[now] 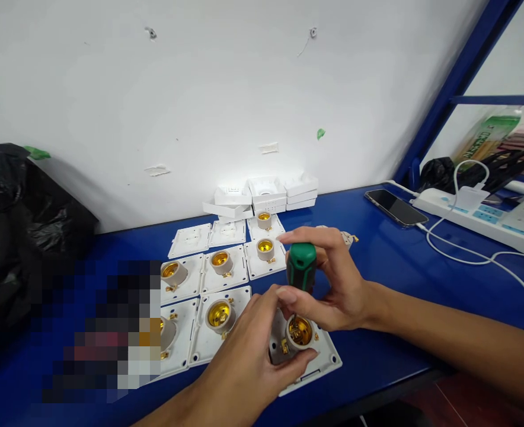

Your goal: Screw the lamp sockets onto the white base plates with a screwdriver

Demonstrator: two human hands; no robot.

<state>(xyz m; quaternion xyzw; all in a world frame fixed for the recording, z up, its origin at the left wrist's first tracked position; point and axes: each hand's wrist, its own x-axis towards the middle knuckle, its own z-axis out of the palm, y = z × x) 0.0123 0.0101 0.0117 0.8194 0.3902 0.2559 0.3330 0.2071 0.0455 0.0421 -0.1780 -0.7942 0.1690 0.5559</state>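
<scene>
My right hand [328,279] is closed around a screwdriver [302,264] with a green and black handle. It stands upright, its shaft going down into a round lamp socket [299,333] with a brass-coloured inside. That socket sits on a square white plate [324,363] near the table's front edge. Thumb and fingers of my left hand [257,344] grip the socket from the side, holding it on the plate. Just left of my left hand, another lamp socket [220,315] sits on its own white plate. The screwdriver's tip is hidden inside the socket.
Several more plates with sockets lie in rows on the blue table [364,379]. White box-like covers [266,193] are stacked against the wall. A phone [395,207], a power strip [479,216] and white cables lie at right. A black plastic bag [26,219] bulges at left.
</scene>
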